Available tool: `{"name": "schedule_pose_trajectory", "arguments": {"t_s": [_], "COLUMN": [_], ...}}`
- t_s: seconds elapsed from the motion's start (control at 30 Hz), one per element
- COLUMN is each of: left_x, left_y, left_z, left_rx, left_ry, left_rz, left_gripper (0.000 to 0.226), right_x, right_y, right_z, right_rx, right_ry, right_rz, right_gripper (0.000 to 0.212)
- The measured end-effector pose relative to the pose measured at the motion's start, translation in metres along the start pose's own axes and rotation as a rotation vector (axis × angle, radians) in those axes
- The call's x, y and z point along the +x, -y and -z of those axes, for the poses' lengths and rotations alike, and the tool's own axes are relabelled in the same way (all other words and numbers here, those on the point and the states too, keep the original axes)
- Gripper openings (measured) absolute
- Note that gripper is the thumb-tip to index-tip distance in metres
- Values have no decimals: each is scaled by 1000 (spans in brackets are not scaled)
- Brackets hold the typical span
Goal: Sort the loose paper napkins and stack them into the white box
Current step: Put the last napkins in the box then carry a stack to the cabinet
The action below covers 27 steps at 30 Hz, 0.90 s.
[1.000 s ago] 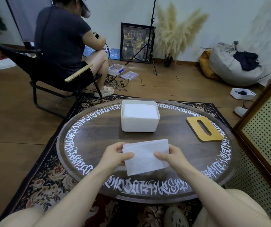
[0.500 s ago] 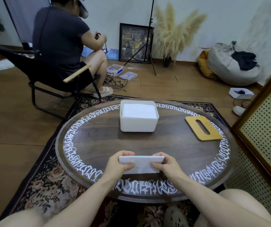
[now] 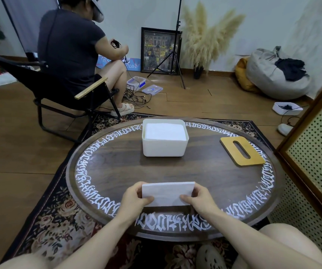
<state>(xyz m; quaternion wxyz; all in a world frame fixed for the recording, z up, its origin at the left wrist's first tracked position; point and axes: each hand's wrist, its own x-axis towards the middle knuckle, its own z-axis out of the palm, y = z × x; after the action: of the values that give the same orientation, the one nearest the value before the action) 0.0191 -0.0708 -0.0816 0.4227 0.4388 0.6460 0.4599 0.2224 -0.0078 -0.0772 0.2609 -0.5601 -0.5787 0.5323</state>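
Reference landmark: the white box [image 3: 165, 144], standing on the round wooden table [image 3: 117, 167] toward its far side.

1. Far left of the white box, beyond the table edge, a second person [image 3: 72, 47] sits in a black folding chair [image 3: 45, 88] with their back to you.
2. Your left hand [image 3: 135, 198] is on the near side of the white box, low over the table's near edge. Its thumb lies across the left end of the folded napkin [image 3: 167, 193] and its fingers curl behind the paper, pinching it.
3. The folded napkin is held between your two hands, directly in front of the white box and well apart from it. It reads as a flat white rectangle with its long edge running left to right. Whether its lower edge touches the table cannot be determined.
4. The white box is open at the top and already contains a stack of white napkins [image 3: 165, 131] reaching close to the rim.
5. Your right hand [image 3: 197, 199] pinches the right end of the folded napkin, thumb on the front face, fingers behind.
6. To the right of the white box, flat on the table, lies a wooden lid [image 3: 242, 151] with an oblong slot.
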Motion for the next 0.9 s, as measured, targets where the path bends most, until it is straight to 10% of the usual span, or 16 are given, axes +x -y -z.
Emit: {"name": "schedule_pose_trajectory", "arguments": {"t_s": [0.6, 0.9], "left_x": [63, 137], "left_y": [-38, -96], "left_z": [-1, 16], "left_rx": [-147, 159], "left_ry": [-390, -451], "left_rz": [63, -39], "left_gripper": [7, 14], "right_x": [48, 118], "right_y": [52, 114], "right_z": [11, 24], "right_rx": [44, -49], "right_ry": [-263, -371], "right_rz": [115, 209], "right_gripper": [8, 14]}}
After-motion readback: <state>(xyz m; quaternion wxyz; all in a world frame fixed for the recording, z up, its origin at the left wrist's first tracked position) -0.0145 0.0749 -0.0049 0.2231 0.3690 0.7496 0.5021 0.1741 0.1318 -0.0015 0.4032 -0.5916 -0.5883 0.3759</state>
